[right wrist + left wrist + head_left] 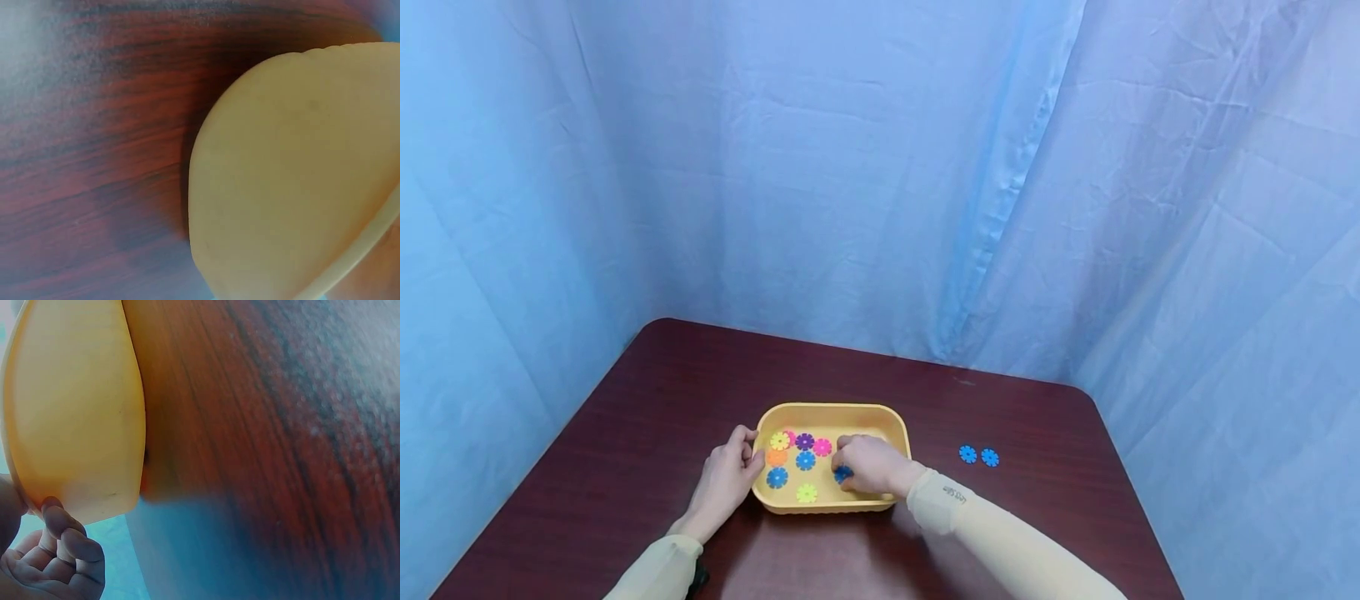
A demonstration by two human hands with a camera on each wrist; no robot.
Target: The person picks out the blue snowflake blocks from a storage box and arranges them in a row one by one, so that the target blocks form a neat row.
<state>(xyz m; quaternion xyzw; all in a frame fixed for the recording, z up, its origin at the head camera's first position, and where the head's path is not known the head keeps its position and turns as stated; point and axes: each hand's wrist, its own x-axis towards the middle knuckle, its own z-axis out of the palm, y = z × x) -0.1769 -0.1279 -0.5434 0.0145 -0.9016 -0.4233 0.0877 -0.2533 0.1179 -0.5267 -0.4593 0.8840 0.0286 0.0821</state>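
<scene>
A yellow plastic tray [831, 507] holds several small flower-shaped discs with notched edges. My left hand [724, 483] grips the tray's left rim, thumb inside and a fingertip against the outer wall; the left wrist view shows its other fingers curled. Inside the tray's right half, my right hand [874, 467] reaches down with fingers and thumb around a blue flower disc [843, 474], partly covering it. Left of that hand lie a pink disc [822, 447], a blue disc [805, 461], a purple disc [805, 442] and a yellow-green disc [807, 493]. The right wrist view shows only the tray's outer wall [281, 156] and the table.
Two blue discs, a left one [967, 454] and a right one [990, 457], lie side by side on the dark red wooden table [1022, 517], right of the tray. Near the tray's left end are an orange disc [777, 457] and more discs. Blue curtains [820, 208] surround the table.
</scene>
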